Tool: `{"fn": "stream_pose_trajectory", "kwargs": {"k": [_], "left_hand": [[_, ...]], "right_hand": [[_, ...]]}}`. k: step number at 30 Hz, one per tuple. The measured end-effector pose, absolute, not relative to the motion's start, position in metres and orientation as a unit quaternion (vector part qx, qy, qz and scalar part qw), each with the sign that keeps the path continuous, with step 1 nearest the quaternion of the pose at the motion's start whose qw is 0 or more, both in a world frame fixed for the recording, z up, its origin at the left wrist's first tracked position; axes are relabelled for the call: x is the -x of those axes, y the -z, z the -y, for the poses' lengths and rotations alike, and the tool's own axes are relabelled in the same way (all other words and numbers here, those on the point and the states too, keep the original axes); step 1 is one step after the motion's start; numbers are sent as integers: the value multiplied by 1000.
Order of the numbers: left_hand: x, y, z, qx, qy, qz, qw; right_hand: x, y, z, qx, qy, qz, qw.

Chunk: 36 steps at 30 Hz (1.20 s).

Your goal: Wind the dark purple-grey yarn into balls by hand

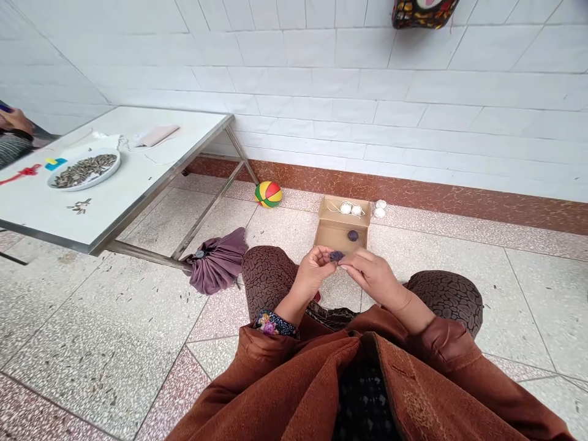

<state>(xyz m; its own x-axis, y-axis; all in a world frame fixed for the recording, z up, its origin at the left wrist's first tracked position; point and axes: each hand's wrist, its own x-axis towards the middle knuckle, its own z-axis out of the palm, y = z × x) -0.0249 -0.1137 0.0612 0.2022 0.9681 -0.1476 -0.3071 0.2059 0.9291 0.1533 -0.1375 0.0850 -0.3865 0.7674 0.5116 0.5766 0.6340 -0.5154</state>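
Note:
Between my hands, above the near edge of a cardboard box, is a small dark purple yarn ball. My left hand pinches it from the left with fingers closed round it. My right hand meets it from the right, thumb and fingertips pressed together; what they pinch is too small to make out. Another dark yarn ball lies in the open cardboard box on the floor. White yarn balls rest at the box's far side, with loose white strands about them.
More white yarn balls sit right of the box. A striped ball lies by the wall. To the left, a table bears a plate of sunflower seeds. A purple cloth bag hangs by its leg. Another person's hand shows far left.

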Motion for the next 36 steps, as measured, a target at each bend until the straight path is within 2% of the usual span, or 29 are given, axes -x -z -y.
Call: {"fn": "stream_pose_trajectory", "kwargs": {"k": [4,8,14,20,25,29,32,36], "left_hand": [[24,-66,117,-448,-430,-365,694],[24,-65,116,-416,-458,-353,701],[24,-56,100,-360,-508,-383,682],[27,-51,74,-421,-496,-420,632],[25,-62,65,-480,-437,-370,664],[20,-76,52,-488,-430,-327,686],[17,-84,31,-466,-478,-309,678],[13,-83,-4,-440,-523,-329,652]], "right_hand": [[-158,-83,112,452,-148,779,409],[-152,-52,106,480,-197,736,435],[-136,-18,130,449,-229,783,365],[-147,-52,119,398,-169,827,359],[-164,-80,66,398,-155,796,428],[-168,-75,28,422,-199,751,467],[-164,-57,20,447,-225,747,437],[-157,-40,31,427,-175,805,373]]}}
